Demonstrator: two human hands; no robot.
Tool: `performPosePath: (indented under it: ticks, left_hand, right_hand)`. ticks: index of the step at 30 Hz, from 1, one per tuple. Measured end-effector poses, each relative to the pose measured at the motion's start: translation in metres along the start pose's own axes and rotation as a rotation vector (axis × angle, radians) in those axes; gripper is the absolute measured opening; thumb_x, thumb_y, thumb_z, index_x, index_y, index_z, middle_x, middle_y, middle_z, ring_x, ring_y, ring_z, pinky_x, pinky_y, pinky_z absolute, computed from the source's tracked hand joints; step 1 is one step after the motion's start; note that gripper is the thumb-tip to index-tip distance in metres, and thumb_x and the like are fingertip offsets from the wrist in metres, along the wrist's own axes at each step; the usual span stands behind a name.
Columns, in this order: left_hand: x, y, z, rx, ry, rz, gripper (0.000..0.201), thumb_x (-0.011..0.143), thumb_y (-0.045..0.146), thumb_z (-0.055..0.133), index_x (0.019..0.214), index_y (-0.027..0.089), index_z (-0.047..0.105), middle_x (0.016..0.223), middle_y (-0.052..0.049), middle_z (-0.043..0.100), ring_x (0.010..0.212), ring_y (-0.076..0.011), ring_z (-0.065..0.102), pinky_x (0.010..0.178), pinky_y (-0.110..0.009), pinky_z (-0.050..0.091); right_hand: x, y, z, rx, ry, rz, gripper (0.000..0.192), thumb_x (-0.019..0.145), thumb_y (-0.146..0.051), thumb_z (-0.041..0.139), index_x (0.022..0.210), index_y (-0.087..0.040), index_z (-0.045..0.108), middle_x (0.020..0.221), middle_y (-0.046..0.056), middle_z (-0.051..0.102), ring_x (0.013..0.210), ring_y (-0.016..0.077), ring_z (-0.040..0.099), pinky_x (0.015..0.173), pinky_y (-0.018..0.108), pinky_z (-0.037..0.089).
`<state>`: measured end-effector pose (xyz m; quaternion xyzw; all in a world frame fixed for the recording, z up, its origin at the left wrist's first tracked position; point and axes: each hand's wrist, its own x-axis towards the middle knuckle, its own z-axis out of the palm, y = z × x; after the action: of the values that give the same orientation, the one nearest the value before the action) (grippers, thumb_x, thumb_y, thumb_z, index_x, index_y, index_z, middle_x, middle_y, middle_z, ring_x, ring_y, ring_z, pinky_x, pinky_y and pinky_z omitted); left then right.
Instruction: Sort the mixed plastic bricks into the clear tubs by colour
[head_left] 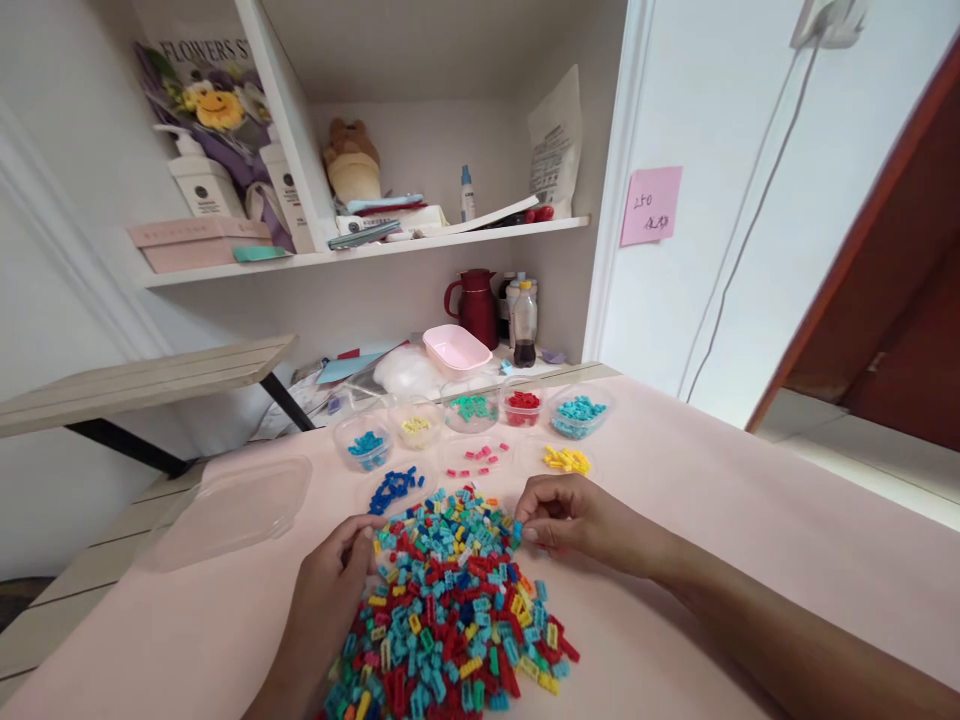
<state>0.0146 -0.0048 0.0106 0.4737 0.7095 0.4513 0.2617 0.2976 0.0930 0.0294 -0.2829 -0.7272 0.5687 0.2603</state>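
Fingers of your left hand [330,580] and right hand [570,515] curl, pinching at one heap of multicoloured plastic bricks [450,610] between them; five clear plastic tubs [577,415] stand beyond on the counter [712,500].

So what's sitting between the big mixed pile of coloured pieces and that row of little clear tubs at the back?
In the head view, three small sorted heaps lie between the mixed pile and the tubs: dark blue pieces, pink pieces and yellow pieces.

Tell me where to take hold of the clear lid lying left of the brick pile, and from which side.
Take the clear lid by its raised rim at the near right corner, coming from the right with the left hand, the closest one. It lies flat on the table, so a pinch across the rim suits better than a grip from above.
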Motion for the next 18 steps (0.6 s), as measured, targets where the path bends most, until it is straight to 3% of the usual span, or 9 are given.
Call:
performPosePath:
  ticks: [5,9,14,18]
  left_hand:
    - [0.001,-0.006,0.000,-0.017,0.046,0.068,0.039,0.077,0.047,0.049,0.099,0.020,0.066,0.058,0.003,0.055,0.049,-0.0141,0.049,0.048,-0.024,0.038]
    - [0.001,-0.008,0.001,-0.043,0.093,0.097,0.031,0.078,0.039,0.046,0.093,0.020,0.066,0.057,0.003,0.055,0.048,-0.0133,0.047,0.048,-0.023,0.035]
    - [0.003,-0.016,0.003,-0.087,0.137,0.112,0.030,0.082,0.037,0.041,0.091,0.021,0.065,0.056,0.003,0.053,0.047,-0.0123,0.045,0.048,-0.022,0.033]
    - [0.005,-0.022,0.005,-0.131,0.151,0.109,0.030,0.082,0.037,0.040,0.090,0.022,0.065,0.055,0.003,0.053,0.046,-0.0116,0.043,0.046,-0.022,0.031]
  right_hand:
    - [0.007,0.018,0.000,-0.016,0.011,0.042,0.025,0.074,-0.039,0.066,0.078,-0.015,0.060,0.058,-0.001,0.058,0.049,0.0099,0.050,0.048,0.022,0.037]
    - [0.016,0.021,-0.004,-0.046,0.178,0.036,0.030,0.074,-0.044,0.065,0.077,-0.015,0.060,0.057,-0.003,0.054,0.048,0.0097,0.047,0.048,0.023,0.037]
    - [0.047,-0.014,0.001,-0.129,0.199,-0.039,0.028,0.074,-0.043,0.065,0.076,-0.016,0.061,0.056,-0.003,0.052,0.053,0.0111,0.049,0.053,0.024,0.039]
    - [0.102,-0.051,0.030,-0.186,0.236,-0.117,0.025,0.073,-0.041,0.063,0.076,-0.016,0.060,0.054,-0.002,0.053,0.051,0.0120,0.051,0.050,0.024,0.040]
